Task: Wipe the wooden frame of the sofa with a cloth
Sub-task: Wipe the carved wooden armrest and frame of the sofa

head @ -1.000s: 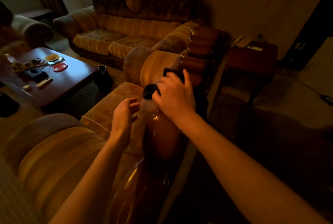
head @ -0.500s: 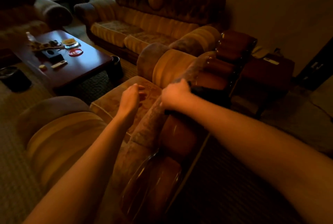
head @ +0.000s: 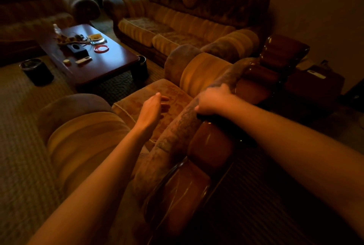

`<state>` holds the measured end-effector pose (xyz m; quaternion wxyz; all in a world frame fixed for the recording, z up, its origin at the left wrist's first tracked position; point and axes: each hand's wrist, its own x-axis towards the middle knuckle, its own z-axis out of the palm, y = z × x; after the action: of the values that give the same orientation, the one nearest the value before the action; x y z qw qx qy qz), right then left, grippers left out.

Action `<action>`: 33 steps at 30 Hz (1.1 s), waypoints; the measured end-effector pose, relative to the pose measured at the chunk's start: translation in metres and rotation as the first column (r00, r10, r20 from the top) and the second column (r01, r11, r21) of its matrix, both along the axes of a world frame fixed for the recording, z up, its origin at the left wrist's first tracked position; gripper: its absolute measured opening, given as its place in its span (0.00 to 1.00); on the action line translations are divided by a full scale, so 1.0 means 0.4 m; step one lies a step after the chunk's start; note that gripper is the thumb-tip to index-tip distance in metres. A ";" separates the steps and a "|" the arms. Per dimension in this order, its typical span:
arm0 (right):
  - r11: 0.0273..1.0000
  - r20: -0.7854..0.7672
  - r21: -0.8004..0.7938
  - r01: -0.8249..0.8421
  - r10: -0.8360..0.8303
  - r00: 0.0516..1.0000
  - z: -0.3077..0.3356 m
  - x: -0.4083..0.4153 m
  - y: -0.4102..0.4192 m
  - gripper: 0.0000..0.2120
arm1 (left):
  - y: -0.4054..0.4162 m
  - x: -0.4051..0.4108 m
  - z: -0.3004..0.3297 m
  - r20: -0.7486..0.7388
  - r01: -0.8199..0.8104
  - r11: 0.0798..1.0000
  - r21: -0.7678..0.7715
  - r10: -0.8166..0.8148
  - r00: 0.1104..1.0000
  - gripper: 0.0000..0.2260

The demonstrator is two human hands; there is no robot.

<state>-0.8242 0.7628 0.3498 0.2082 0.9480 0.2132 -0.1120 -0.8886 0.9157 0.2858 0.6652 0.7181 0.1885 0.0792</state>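
I stand behind a tan armchair whose glossy brown wooden frame (head: 210, 144) runs along the top of its back. My right hand (head: 213, 99) lies over the padded top edge and holds a dark cloth (head: 204, 116) against the wood; only a thin dark strip of cloth shows under the palm. My left hand (head: 152, 110) hovers over the seat cushion (head: 169, 91) with fingers straight, holding nothing.
A long sofa (head: 177, 26) stands at the back wall. A dark red coffee table (head: 102, 61) with small items is at the left, with a dark bin (head: 37, 71) beside it. A side table (head: 315, 83) sits at the right. Carpet covers the floor.
My right hand with the cloth has slid from the top of the frame down over its back side. The view has shifted left and back. My left hand stays over the seat.
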 end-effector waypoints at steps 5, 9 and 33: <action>0.991 0.069 -0.001 0.132 -0.132 0.989 0.026 0.051 -0.029 0.27 | -0.012 -0.010 -0.009 -0.019 0.008 1.000 -0.008 -0.008 1.000 0.19; 0.984 0.066 0.004 -0.180 0.179 0.982 -0.056 -0.089 0.028 0.23 | -0.032 -0.012 -0.011 -0.038 0.047 0.999 -0.010 -0.047 0.998 0.18; 0.988 0.160 0.119 0.097 -0.115 0.980 0.010 -0.014 -0.034 0.18 | 0.003 -0.059 -0.027 -0.023 0.056 0.996 0.063 -0.054 0.998 0.19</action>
<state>-0.8297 0.7492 0.3538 0.1663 0.9741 0.1501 -0.0315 -0.9121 0.9171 0.2749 0.6419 0.7446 0.1731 0.0592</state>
